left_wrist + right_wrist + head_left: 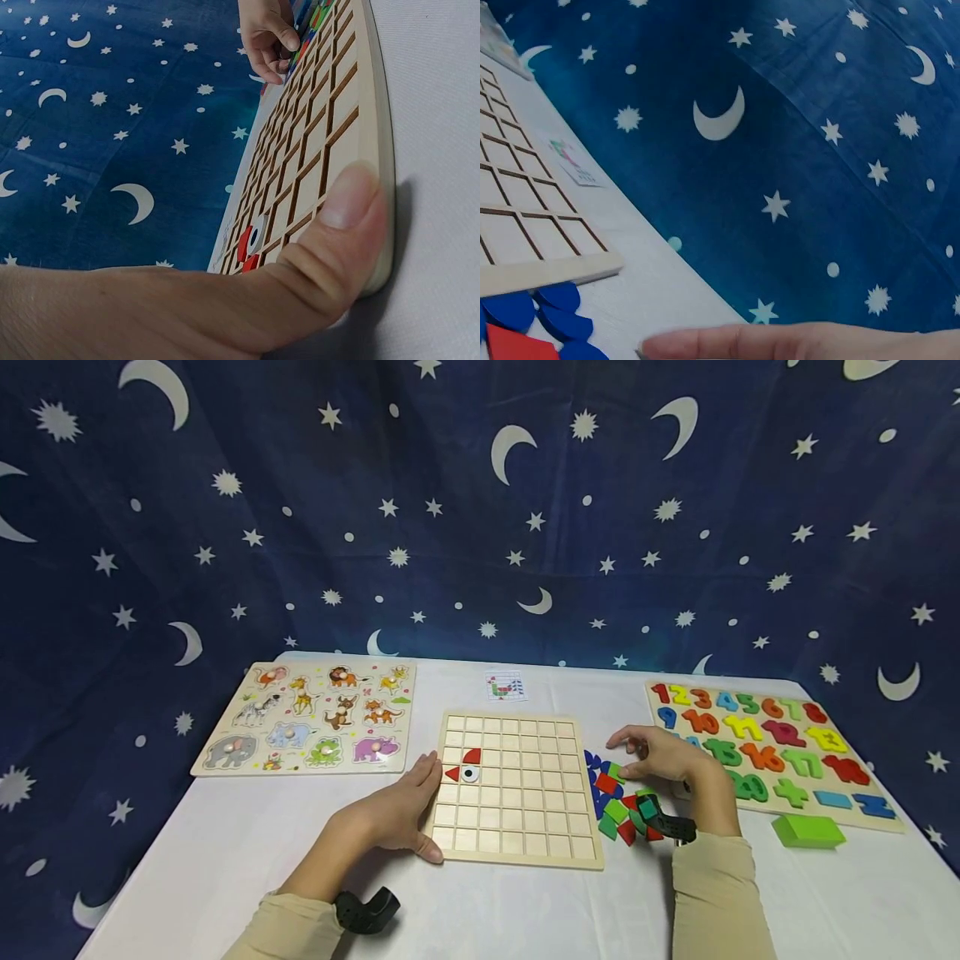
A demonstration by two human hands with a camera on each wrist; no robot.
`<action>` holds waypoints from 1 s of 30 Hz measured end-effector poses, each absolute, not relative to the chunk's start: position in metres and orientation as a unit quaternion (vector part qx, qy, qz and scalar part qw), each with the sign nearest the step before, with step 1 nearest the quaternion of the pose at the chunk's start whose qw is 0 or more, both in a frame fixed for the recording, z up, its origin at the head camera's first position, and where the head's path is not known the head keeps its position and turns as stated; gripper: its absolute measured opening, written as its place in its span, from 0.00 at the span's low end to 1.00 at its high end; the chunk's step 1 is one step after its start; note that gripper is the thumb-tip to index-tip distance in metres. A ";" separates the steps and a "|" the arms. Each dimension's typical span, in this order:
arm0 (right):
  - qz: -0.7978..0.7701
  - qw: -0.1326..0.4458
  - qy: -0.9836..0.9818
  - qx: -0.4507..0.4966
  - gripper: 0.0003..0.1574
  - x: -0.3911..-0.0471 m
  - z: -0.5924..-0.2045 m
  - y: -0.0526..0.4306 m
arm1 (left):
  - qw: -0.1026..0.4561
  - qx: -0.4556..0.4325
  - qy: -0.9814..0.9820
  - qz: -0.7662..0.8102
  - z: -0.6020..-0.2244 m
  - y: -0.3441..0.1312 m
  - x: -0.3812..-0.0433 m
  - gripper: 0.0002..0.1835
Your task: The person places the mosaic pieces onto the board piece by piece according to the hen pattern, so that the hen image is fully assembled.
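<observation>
A wooden grid board (525, 793) lies flat in the middle of the table. On its left side are a red quarter-round piece (472, 756), a small red triangle (452, 773) and a white piece with a black eye dot (469, 773). My left hand (397, 806) rests along the board's left edge, its thumb on the near left corner. To the right of the board lies a pile of blue, red and green pieces (617, 810). My right hand (667, 753) is over the pile's far end, thumb close to a green piece, index finger stretched apart from the thumb. Whether the thumb touches it, I cannot tell.
A small pattern card (507, 686) lies behind the board. An animal puzzle (307, 718) is at the left, a number puzzle (780, 752) at the right, with a green block (808, 832) before it. A starry dark blue cloth (450, 527) hangs behind the table.
</observation>
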State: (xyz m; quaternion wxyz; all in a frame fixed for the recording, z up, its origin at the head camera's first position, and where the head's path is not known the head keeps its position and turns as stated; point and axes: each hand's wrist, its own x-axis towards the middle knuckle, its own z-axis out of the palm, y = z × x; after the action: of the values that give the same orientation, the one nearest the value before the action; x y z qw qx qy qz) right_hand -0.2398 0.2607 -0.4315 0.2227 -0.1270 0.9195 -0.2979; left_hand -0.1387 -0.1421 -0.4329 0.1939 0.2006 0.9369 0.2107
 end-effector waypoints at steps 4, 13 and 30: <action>-0.293 0.214 0.927 -0.097 0.24 -0.243 -0.434 0.258 | 0.193 0.201 0.936 0.213 -0.432 -0.142 -0.139 0.69; -0.284 0.142 0.947 -0.046 0.22 -0.248 -0.437 0.259 | 0.195 0.204 0.936 0.213 -0.432 -0.142 -0.138 0.69; -0.284 0.163 0.945 -0.026 0.22 -0.248 -0.436 0.253 | 0.196 0.204 0.935 0.213 -0.432 -0.143 -0.138 0.69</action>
State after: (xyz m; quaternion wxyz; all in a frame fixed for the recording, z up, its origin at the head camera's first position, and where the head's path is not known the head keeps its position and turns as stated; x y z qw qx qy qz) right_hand -0.2478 0.2532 -0.4357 0.1626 -0.0257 0.9447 -0.2835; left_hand -0.1384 -0.1429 -0.4316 0.1961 0.2037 0.9353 0.2127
